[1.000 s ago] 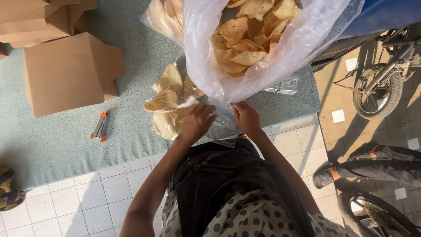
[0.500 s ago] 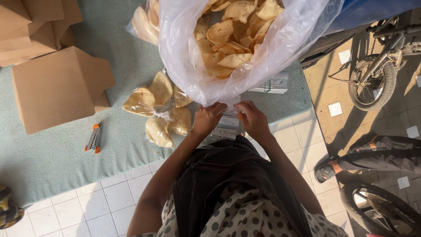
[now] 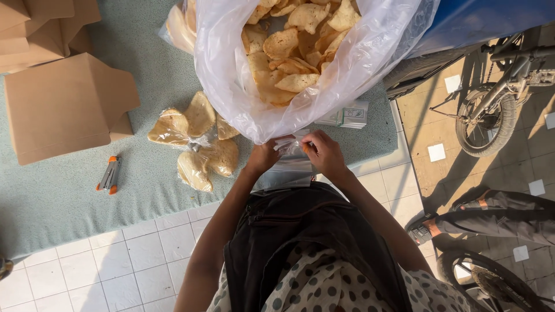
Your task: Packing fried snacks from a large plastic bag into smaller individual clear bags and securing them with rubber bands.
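Both hands pinch a small clear bag at the desk's near edge, under the big sack of crackers.

Since a second ago the left hand (image 3: 263, 157) has come off the packed crackers and joined the right hand (image 3: 324, 151), so both now work one small clear bag (image 3: 291, 151); their fingers are closed on its top edge, nearly meeting, and it hangs just over the tiled front of the desk (image 3: 58, 202). The large clear sack (image 3: 231, 86) of crackers (image 3: 289, 58) leans open directly above the hands. To the left lie sealed cracker packets (image 3: 193, 138), an orange-tipped stapler (image 3: 108, 174) and folded cardboard boxes (image 3: 63, 104) on the speckled green top. A flat stack of bags (image 3: 347, 115) sits behind. Sunlit paving, a bicycle (image 3: 491, 104) and someone's outstretched leg (image 3: 491, 216) lie on the right.
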